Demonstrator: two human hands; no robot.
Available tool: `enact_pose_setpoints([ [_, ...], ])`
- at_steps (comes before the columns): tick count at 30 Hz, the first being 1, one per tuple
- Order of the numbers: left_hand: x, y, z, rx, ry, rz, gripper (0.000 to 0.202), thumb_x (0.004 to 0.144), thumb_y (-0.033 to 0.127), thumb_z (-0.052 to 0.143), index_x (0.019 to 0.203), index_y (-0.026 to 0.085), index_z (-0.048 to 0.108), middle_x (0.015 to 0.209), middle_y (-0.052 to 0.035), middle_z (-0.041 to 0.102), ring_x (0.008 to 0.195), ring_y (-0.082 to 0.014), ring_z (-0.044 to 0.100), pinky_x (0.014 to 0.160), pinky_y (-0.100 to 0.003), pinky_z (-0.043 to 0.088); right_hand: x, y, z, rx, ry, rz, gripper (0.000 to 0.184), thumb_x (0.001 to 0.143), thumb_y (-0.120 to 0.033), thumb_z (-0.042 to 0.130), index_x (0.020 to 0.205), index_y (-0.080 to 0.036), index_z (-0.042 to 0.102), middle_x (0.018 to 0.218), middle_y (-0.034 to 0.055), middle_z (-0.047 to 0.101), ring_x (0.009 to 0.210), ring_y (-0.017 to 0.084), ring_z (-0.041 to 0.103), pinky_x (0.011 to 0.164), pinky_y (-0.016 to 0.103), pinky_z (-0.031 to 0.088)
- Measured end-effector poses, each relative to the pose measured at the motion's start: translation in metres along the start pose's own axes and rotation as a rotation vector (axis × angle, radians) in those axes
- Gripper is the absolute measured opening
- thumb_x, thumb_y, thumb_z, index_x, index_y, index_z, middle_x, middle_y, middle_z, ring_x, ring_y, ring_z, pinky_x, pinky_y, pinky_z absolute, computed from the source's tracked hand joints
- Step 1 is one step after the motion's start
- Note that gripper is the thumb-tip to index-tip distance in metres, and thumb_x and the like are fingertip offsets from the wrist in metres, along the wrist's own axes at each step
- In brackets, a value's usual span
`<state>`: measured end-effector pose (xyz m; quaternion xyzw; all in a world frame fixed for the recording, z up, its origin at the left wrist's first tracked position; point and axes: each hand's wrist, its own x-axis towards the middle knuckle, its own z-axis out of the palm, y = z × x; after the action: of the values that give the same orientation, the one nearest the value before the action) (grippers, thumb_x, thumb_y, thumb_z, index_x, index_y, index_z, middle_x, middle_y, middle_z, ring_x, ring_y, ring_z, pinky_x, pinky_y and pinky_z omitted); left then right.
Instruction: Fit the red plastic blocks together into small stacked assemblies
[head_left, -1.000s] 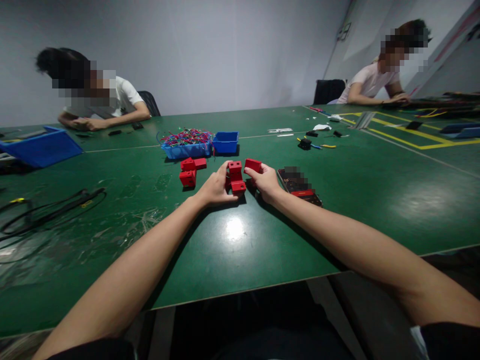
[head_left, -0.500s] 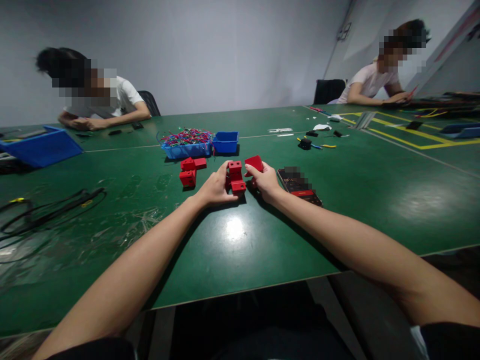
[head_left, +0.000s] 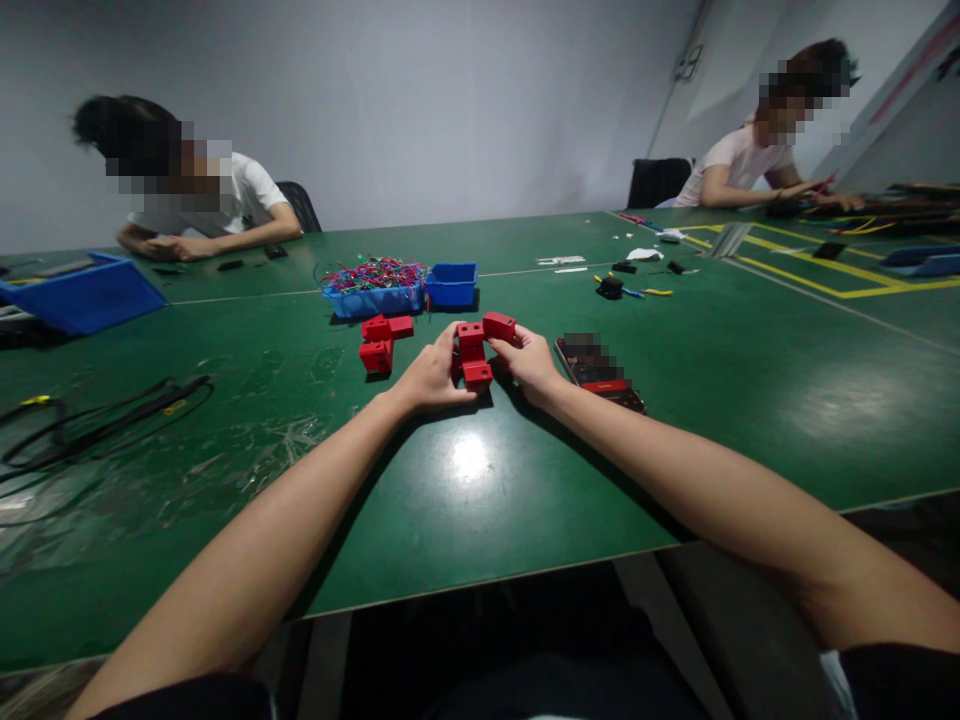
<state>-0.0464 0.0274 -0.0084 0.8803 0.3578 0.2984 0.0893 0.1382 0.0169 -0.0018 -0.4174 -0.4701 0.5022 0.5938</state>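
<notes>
My left hand (head_left: 433,375) is closed round the left side of a red block assembly (head_left: 473,352), stepped in shape with small round holes in its faces. Just to its right, my right hand (head_left: 529,364) grips a separate red block (head_left: 499,325) between thumb and fingers, close beside the top of the assembly. Whether the two red pieces touch I cannot tell. More red blocks (head_left: 376,355) stand on the green table left of my left hand. A phone (head_left: 600,374) lies right of my right hand.
Behind the blocks stand a blue bin (head_left: 375,302) of coloured wires and a smaller blue bin (head_left: 452,287). Black cables (head_left: 105,430) and clear plastic lie at left. A black part (head_left: 610,288) and yellow-handled tool (head_left: 658,293) lie at right. Two people sit across the table.
My right hand has turned the red block from showing its flat face to lying more edge-on, nearer the assembly. My left hand is still. The person at right has moved a hand.
</notes>
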Motion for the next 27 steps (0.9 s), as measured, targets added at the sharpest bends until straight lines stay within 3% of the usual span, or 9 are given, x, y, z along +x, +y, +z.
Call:
enact_pose_setpoints([
  [7, 0.0, 0.0, 0.0, -0.034, -0.002, -0.021, 0.104, 0.063, 0.041, 0.077, 0.148, 0.011, 0.024, 0.141, -0.0225, 0.051, 0.126, -0.0374, 0.058, 0.106, -0.051, 0.048, 0.002, 0.002, -0.001, -0.038, 0.015, 0.003, 0.031, 0.057, -0.009, 0.053, 0.085, -0.019, 0.061, 0.078, -0.0037, 0.064, 0.07, 0.012, 0.056, 0.062, 0.023, 0.045],
  [18, 0.0, 0.003, -0.001, -0.049, 0.002, -0.043, 0.102, 0.063, 0.041, 0.078, 0.147, 0.013, 0.027, 0.137, -0.021, 0.055, 0.124, -0.0368, 0.059, 0.104, -0.05, 0.049, 0.003, -0.004, -0.001, 0.046, 0.034, 0.118, 0.025, 0.054, -0.014, 0.056, 0.078, -0.021, 0.055, 0.068, -0.0053, 0.06, 0.064, 0.013, 0.054, 0.054, 0.022, 0.042],
  [27, 0.0, 0.002, -0.001, -0.051, -0.001, -0.023, 0.103, 0.063, 0.039, 0.078, 0.148, 0.016, 0.024, 0.14, -0.0199, 0.053, 0.127, -0.0359, 0.058, 0.106, -0.05, 0.048, 0.001, -0.012, -0.002, 0.158, -0.04, 0.184, 0.019, 0.056, -0.023, 0.058, 0.074, -0.02, 0.055, 0.061, -0.0042, 0.056, 0.053, 0.01, 0.05, 0.047, 0.022, 0.035],
])
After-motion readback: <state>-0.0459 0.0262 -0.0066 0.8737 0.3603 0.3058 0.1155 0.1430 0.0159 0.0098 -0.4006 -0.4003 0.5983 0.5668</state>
